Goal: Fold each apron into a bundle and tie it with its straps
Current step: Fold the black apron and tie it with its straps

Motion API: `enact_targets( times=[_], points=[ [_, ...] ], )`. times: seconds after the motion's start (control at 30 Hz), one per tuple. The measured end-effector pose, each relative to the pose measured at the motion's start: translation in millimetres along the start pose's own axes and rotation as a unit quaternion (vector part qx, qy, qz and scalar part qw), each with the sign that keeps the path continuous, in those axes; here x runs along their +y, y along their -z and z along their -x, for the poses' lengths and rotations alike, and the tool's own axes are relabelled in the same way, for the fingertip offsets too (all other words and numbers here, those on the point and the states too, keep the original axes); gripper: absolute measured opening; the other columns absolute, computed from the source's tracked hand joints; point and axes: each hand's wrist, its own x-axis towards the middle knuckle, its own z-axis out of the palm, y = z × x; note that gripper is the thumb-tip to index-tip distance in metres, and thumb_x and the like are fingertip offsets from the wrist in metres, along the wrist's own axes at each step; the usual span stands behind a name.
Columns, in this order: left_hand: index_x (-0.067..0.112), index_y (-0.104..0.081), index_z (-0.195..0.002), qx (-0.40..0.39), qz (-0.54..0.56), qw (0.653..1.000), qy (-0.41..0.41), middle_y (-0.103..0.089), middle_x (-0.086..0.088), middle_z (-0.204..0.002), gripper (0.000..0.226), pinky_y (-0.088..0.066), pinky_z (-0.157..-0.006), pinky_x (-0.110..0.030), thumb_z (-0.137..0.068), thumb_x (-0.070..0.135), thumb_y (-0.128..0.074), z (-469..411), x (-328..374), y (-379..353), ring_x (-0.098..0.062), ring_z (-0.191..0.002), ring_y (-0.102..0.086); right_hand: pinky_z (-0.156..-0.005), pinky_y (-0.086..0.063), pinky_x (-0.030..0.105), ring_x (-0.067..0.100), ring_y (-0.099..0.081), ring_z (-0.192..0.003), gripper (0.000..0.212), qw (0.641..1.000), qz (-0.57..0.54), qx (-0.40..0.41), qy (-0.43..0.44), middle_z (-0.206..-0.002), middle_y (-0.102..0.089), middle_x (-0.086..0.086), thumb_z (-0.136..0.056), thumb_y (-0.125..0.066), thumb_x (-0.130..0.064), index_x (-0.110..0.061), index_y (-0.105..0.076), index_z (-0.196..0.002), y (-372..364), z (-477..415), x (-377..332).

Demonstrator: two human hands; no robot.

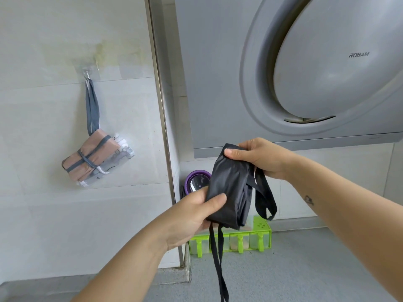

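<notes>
Bundle folded, straps hanging loose
We held the black apron point(231, 184) in mid-air before the range hood point(218, 83); our left hand point(192, 216) gripped its lower end; our right hand point(259, 158) pinched the top; the dangling straps point(218, 258), we judged, wanted winding tight round the middle.

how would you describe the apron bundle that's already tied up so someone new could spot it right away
Start at the big grey range hood and look left to the white tiled wall. A clear hook there holds a tan bundle by a grey strap. It is the only tan one, crossed with grey straps, unlike the untied black apron.
</notes>
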Motion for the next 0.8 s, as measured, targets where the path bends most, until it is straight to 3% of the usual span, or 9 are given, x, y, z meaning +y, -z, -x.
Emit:
enact_targets(
  times=[0.07, 0.13, 0.2, 0.23, 0.33, 0.4, 0.47, 0.6, 0.8],
  points=[
    [0.022, -0.059, -0.120, 0.052, -0.001, 0.999, -0.015, -0.070, 0.002, -0.115, 0.035, -0.046, -0.100, -0.038, -0.088, 0.037, -0.058, -7, 1, -1, -0.015, -0.111, -0.063, -0.088, -0.052, 0.034, 0.017, -0.067, -0.085, 0.041, 0.987, 0.127, 0.100, 0.024, -0.094, -0.071, 0.003, -0.076, -0.072, -0.045, -0.011, -0.067, -0.099, 0, -7, -4],
    [0.019, -0.059, -0.122, 0.125, 0.005, 0.992, -0.032, -0.070, -0.001, -0.115, 0.030, -0.044, -0.104, -0.046, -0.097, 0.033, -0.052, -14, 0, -4, -0.019, -0.111, -0.063, -0.085, -0.045, 0.021, 0.008, -0.060, -0.090, 0.039, 0.953, 0.148, 0.249, 0.087, -0.103, -0.063, -0.006, -0.083, -0.067, -0.042, -0.018, -0.059, -0.113, -3, -8, -4],
    [0.010, -0.059, -0.119, 0.203, 0.054, 0.977, -0.048, -0.072, -0.007, -0.106, 0.027, -0.052, -0.092, -0.041, -0.101, 0.025, -0.045, -20, 3, -4, -0.021, -0.098, -0.068, -0.066, -0.037, 0.010, 0.000, -0.049, -0.068, 0.014, 0.899, 0.056, 0.395, 0.180, -0.081, -0.055, -0.008, -0.087, -0.064, -0.031, -0.019, -0.057, -0.090, -11, 8, -2],
    [0.005, -0.058, -0.117, 0.230, 0.083, 0.968, -0.056, -0.072, -0.010, -0.102, 0.028, -0.057, -0.081, -0.035, -0.101, 0.023, -0.044, -22, 6, -2, -0.021, -0.087, -0.069, -0.057, -0.034, 0.011, 0.000, -0.041, -0.057, 0.020, 0.878, 0.011, 0.427, 0.214, -0.068, -0.048, -0.007, -0.089, -0.062, -0.025, -0.017, -0.051, -0.075, -17, 17, 4],
    [-0.003, -0.055, -0.113, 0.264, 0.150, 0.950, -0.067, -0.067, -0.015, -0.086, 0.026, -0.055, -0.053, -0.025, -0.102, 0.015, -0.040, -25, 16, 2, -0.017, -0.060, -0.066, -0.052, -0.033, 0.016, 0.006, -0.038, -0.052, 0.031, 0.935, -0.031, 0.301, 0.183, -0.055, -0.042, -0.001, -0.091, -0.059, -0.018, -0.011, -0.047, -0.063, -42, 38, 27],
    [-0.008, -0.053, -0.116, 0.275, 0.173, 0.944, -0.060, -0.065, -0.016, -0.082, 0.028, -0.053, -0.050, -0.026, -0.101, 0.011, -0.038, -27, 20, 0, -0.018, -0.055, -0.064, -0.061, -0.043, 0.017, 0.007, -0.052, -0.060, 0.020, 0.987, -0.023, 0.129, 0.090, -0.064, -0.059, -0.003, -0.090, -0.060, -0.024, -0.012, -0.061, -0.074, -57, 43, 40],
    [-0.009, -0.053, -0.118, 0.282, 0.165, 0.943, -0.057, -0.064, -0.017, -0.082, 0.029, -0.053, -0.056, -0.030, -0.099, 0.009, -0.039, -29, 21, -3, -0.020, -0.057, -0.062, -0.076, -0.049, 0.023, 0.006, -0.061, -0.075, 0.021, 1.000, -0.003, 0.029, 0.013, -0.084, -0.068, -0.004, -0.090, -0.059, -0.035, -0.016, -0.068, -0.092, -68, 40, 50],
    [0.002, -0.057, -0.111, 0.261, 0.153, 0.949, -0.088, -0.067, -0.018, -0.102, 0.021, -0.053, -0.075, -0.035, -0.100, 0.008, -0.041, -26, 16, -5, -0.025, -0.084, -0.066, -0.092, -0.049, 0.031, 0.017, -0.063, -0.082, 0.023, 0.997, -0.035, 0.036, 0.052, -0.087, -0.070, 0.006, -0.091, -0.060, -0.027, -0.007, -0.067, -0.084, -72, 35, 54],
    [0.006, -0.059, -0.110, 0.145, 0.190, 0.960, -0.143, -0.069, -0.012, -0.096, 0.020, -0.057, -0.066, -0.029, -0.094, 0.010, -0.047, -13, 22, 6, -0.020, -0.082, -0.069, -0.078, -0.053, 0.027, 0.017, -0.063, -0.070, 0.013, 0.993, -0.051, -0.025, 0.107, -0.073, -0.067, 0.006, -0.092, -0.055, -0.007, -0.007, -0.063, -0.081, -59, 35, 52]
  ],
)
